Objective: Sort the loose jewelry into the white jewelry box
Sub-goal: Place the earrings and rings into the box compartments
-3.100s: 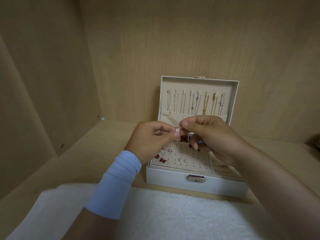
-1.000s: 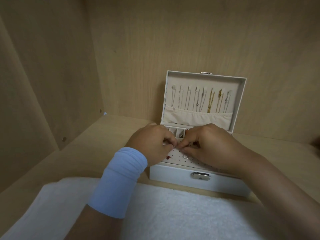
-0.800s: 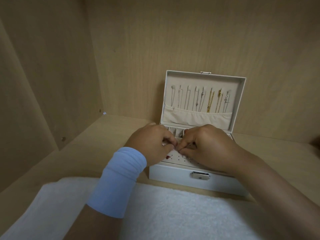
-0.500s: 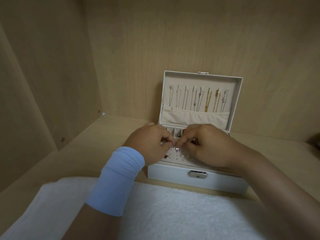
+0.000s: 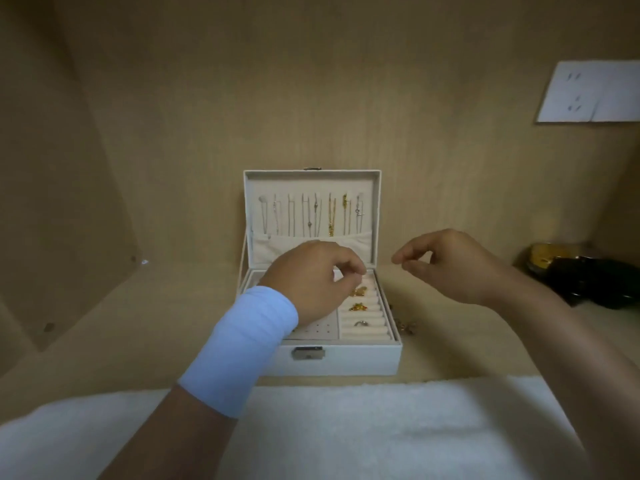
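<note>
Head view: the white jewelry box (image 5: 341, 362) stands open on a wooden shelf (image 5: 138, 323), with necklaces (image 5: 330, 216) hung in its lid (image 5: 311, 181). The left hand (image 5: 311, 275) curls over the ring rolls (image 5: 367, 337), fingertips just beside a gold piece (image 5: 359, 291). The right hand (image 5: 450, 268) hovers to the right of the box, thumb and forefinger pinched. Whether either holds anything cannot be told. The marks on the white sheet (image 5: 588, 95) are too small to read.

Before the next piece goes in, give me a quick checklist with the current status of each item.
1. Jewelry box lid open and upright: ok.
2. Free row in the ring rolls: ok, the front rows look bare.
3. Left hand empty: cannot tell, its fingers are curled over the box.
4. Right hand empty: cannot tell, thumb and forefinger are close together, right of the box.
5. All loose pieces boxed: not ok, some lie on the shelf right of the box.
</note>
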Motion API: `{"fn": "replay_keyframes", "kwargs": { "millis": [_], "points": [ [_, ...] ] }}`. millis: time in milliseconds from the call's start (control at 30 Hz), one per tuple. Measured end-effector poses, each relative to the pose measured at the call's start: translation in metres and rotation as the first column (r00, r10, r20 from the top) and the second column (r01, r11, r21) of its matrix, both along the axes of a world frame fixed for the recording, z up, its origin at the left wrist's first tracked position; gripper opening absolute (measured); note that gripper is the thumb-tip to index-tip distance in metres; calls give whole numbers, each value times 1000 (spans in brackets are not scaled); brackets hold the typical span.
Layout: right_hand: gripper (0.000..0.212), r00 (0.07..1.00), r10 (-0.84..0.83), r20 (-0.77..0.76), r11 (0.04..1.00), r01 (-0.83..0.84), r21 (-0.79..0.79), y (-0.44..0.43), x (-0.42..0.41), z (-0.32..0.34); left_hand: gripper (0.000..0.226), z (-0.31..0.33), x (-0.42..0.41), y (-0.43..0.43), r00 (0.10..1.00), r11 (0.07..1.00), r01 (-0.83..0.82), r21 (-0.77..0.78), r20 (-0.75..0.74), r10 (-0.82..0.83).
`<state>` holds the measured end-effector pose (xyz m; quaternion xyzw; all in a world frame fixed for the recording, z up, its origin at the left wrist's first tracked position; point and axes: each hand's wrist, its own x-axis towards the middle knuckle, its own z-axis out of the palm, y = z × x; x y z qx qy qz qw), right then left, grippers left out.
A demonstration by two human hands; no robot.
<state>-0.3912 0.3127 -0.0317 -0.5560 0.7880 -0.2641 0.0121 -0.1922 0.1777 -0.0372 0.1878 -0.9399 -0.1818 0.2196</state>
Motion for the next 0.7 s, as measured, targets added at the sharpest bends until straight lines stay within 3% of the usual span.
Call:
{"fn": "replay_keyframes", "kwargs": {
  "millis": [167, 300, 400, 700],
  "points": [
    [23, 999, -46, -14, 983, 48, 179, 21, -32, -36, 17, -2, -64, 33, 984, 993, 79, -90, 169, -63],
    [26, 998, -1, 69, 972, -15, 234, 19, -39, -65, 20, -8, -98, 42, 944, 968, 85, -238, 330, -2],
    [31, 993, 29, 112, 967, -57, 249, 10, -43, -75, 22, -14, -110, 39, 901, 964, 65, -260, 430, 55],
    [7, 988, 48, 149, 981, -75, 180, 8, -51, -79, 25, -28, -120, 28, 881, 966, 73, -248, 470, 54]
  ]
}}
